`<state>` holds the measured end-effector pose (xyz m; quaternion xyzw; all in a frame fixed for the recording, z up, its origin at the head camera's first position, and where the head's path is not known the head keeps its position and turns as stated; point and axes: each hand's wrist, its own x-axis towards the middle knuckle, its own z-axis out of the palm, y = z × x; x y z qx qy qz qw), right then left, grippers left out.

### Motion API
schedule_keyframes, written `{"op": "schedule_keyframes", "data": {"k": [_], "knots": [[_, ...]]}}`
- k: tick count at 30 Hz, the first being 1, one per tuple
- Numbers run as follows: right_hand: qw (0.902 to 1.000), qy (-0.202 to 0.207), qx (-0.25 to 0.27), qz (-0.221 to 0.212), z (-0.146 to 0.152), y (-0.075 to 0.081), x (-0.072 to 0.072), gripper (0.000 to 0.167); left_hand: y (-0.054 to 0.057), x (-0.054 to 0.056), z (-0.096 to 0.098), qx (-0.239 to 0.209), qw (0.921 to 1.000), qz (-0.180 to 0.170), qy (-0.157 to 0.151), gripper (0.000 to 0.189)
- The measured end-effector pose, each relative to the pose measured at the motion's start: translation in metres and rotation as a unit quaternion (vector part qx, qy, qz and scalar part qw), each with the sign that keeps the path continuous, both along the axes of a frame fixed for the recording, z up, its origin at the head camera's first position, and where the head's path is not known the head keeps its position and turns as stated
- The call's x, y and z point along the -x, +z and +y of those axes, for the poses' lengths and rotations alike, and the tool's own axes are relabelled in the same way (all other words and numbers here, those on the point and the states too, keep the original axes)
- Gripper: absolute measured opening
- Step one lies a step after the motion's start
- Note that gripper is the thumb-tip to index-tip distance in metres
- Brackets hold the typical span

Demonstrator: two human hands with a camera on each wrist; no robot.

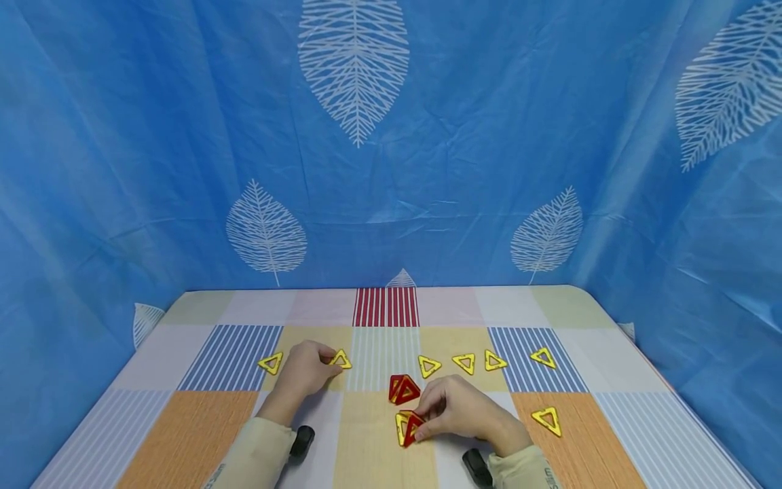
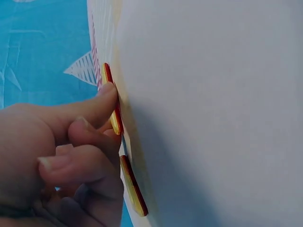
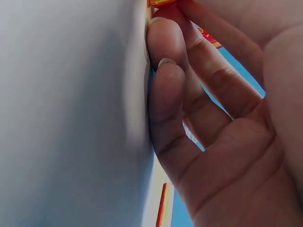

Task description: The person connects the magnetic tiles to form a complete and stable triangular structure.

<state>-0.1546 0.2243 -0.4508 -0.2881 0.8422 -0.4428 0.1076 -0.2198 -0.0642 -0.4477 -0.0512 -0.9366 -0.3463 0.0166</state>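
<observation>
My left hand (image 1: pixel 308 368) pinches a yellow triangular magnetic tile (image 1: pixel 347 365) between thumb and fingers. In the left wrist view that tile (image 2: pixel 113 101) is on edge, red and yellow along its side, with the thumb on it. My right hand (image 1: pixel 458 411) grips a small pyramid-like piece of joined red and yellow triangular tiles (image 1: pixel 401 429), low over the near middle of the table. Only a bit of this piece (image 3: pixel 163 2) shows at the top of the right wrist view. Just beyond it stands a red pyramid of tiles (image 1: pixel 403 390).
Another yellow triangle (image 1: pixel 262 364) lies left of my left hand. Beyond my right hand, several yellow triangles (image 1: pixel 472 365) form a loose row, and one more triangle (image 1: pixel 556 422) lies nearer at right. A patchwork cloth (image 1: pixel 201 421) covers the table; a blue curtain (image 1: pixel 403 224) hangs behind.
</observation>
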Motion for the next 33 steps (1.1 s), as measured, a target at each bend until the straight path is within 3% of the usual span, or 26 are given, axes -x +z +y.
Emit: {"op": "schedule_keyframes", "data": {"k": [4, 9, 16, 23, 33], "knots": [[1.0, -0.004, -0.004, -0.001, -0.0002, 0.0002, -0.0001, 0.018, -0.0004, 0.0003, 0.0012, 0.002, 0.9999, -0.015, 0.008, 0.024], [1.0, -0.006, -0.005, -0.003, 0.0002, -0.0007, -0.0001, 0.019, 0.0013, 0.0001, 0.0033, 0.005, 0.9993, -0.037, -0.006, 0.023], [1.0, -0.006, -0.004, -0.003, 0.0, 0.0005, -0.0004, 0.019, 0.0035, -0.0012, 0.0044, 0.016, 0.999, -0.037, -0.021, 0.024], [1.0, 0.0, 0.004, -0.001, -0.0007, 0.0012, -0.0006, 0.019, 0.0038, -0.0005, 0.0033, -0.008, 0.9991, -0.041, -0.005, 0.025], [1.0, -0.009, -0.001, -0.003, -0.0005, 0.0002, -0.0008, 0.02, 0.0057, -0.005, 0.0014, -0.065, 0.9972, -0.035, -0.008, 0.023]]}}
